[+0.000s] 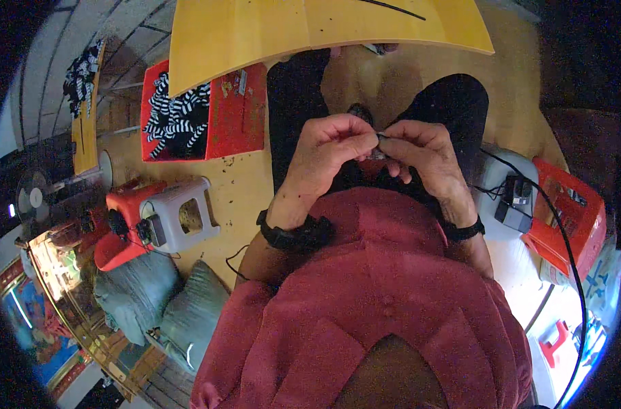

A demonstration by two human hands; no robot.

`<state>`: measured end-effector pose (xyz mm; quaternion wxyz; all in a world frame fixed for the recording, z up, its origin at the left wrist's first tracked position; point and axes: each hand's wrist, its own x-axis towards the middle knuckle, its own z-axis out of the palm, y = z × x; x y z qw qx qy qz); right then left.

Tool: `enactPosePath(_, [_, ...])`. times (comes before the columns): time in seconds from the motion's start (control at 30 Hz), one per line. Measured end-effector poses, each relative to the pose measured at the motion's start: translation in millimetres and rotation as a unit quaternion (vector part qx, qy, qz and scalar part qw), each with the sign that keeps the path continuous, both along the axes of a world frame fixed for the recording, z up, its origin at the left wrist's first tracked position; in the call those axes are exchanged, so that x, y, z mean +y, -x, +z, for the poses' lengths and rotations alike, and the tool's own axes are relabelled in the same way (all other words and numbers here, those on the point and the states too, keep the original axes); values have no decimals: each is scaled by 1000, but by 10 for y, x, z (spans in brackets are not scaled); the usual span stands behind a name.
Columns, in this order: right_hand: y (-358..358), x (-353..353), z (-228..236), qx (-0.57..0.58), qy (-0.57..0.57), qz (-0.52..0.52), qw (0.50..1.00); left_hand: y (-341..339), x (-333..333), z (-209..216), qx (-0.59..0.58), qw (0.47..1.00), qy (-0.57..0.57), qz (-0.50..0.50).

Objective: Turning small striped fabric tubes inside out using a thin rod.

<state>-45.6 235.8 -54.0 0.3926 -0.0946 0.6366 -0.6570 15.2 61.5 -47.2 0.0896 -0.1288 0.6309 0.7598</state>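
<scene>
My left hand [329, 146] and my right hand [425, 151] meet in front of my body, above my lap. Both are closed in a pinch, fingertips almost touching. Between them is a small dark piece [380, 138], mostly covered by the fingers; its kind is too small to tell. A dark band sits on each wrist. Ahead of the hands is a yellow wooden tabletop [290, 28], with a thin black strip [395, 9] lying at its far side.
Left of my legs, a red box [239, 116] holds black-and-white striped fabric pieces [177, 123]. Grey and red plastic stools [177, 211] stand at the left, near stuffed greenish sacks [136, 286]. At the right are a grey stool [505, 180], a red stool [576, 204] and a black cable [573, 266].
</scene>
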Motion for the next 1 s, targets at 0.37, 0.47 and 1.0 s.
enactPosePath(0.37, [-216, -79, -11, 121, -16, -51, 991, -92, -1, 51, -7, 999, 40, 18])
enactPosePath(0.47, [-246, -98, -62, 44, 20, -69, 996, -136, -24, -8, -20, 999, -7, 36])
enactPosePath(1.0, [-380, -137, -130, 110, -13, -56, 992, -176, -20, -59, -23, 984, -98, 145])
